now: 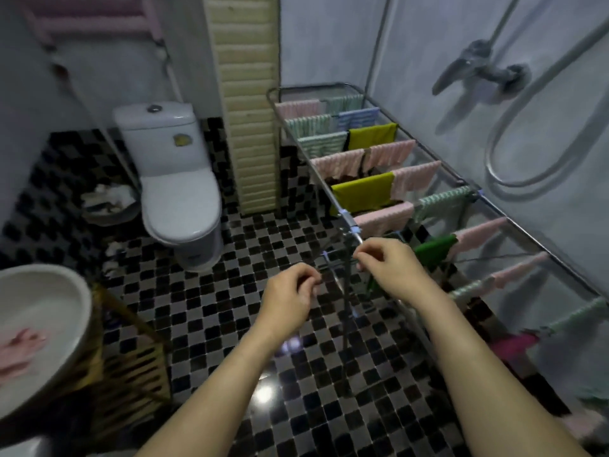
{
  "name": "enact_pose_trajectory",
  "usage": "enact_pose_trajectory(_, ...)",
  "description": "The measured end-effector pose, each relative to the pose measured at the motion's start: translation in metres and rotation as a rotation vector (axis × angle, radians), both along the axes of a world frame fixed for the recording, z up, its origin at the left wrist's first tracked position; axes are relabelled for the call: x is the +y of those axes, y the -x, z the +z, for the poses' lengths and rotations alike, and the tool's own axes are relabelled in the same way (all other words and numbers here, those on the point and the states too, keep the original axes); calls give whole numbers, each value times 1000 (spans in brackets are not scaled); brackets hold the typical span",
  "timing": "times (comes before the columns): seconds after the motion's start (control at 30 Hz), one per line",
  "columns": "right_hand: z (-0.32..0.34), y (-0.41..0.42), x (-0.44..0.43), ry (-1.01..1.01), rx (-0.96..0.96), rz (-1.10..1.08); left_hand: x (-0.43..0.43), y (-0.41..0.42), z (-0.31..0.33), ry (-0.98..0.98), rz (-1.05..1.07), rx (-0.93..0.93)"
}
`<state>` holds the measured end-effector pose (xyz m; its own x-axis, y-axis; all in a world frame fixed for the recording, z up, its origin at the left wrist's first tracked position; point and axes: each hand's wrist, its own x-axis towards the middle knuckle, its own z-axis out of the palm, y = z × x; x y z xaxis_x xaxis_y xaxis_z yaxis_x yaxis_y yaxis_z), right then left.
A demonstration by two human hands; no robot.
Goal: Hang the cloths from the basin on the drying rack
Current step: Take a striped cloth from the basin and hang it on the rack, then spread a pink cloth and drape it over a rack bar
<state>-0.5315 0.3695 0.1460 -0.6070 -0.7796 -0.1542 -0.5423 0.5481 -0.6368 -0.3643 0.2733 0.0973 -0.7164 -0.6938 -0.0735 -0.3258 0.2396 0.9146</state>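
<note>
A metal drying rack [333, 199] runs along the right wall, hung with several pink, striped green, blue, yellow and green cloths. A white basin [71, 303] sits at the lower left with a pink cloth [19, 349] in it. My left hand [290, 298] hovers over the floor, fingers loosely curled, holding nothing. My right hand [385, 268] is at the rack's near rail beside a green cloth [431, 250], fingers curled with nothing visibly in them.
A white toilet [178, 183] stands at the back left beside a small bin [110, 202]. The basin rests on a wooden slatted stand [131, 367]. A shower mixer and hose [487, 70] hang on the right wall. The floor is checkered tile.
</note>
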Motion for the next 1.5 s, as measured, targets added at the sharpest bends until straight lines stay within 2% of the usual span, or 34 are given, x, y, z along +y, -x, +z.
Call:
enact_pose_trajectory(0.37, 12, -89, -178, 155, -557, 245, -121, -107, 11, -99, 606, -11)
enact_pose_trajectory(0.5, -1, -119, -247, 86, -813, 327, -163, -143, 4, -91, 805, -38)
enact_pose_trajectory(0.63, -23, -146, -318, -40, -944, 439, -201, -174, -11, -77, 1024, -49)
enact_pose_trajectory(0.87, -60, -231, -399, -315, -968, 637, -229, -248, -45, -179, 1337, -177)
enact_pose_trajectory(1.0, -86, -280, -425, -421, -940, 707, -236, -285, -66, -265, 1418, -276)
enact_pose_trajectory(1.1, -111, -317, -444, -481, -940, 724, -246, -314, -88, -326, 1414, -354)
enact_pose_trajectory(1.33, -164, -389, -471, -645, -869, 775, -284, -370, -164, -491, 1246, -521)
enact_pose_trajectory(1.5, -205, -417, -486, -656, -607, 932, -307, -383, -211, -574, 1146, -617)
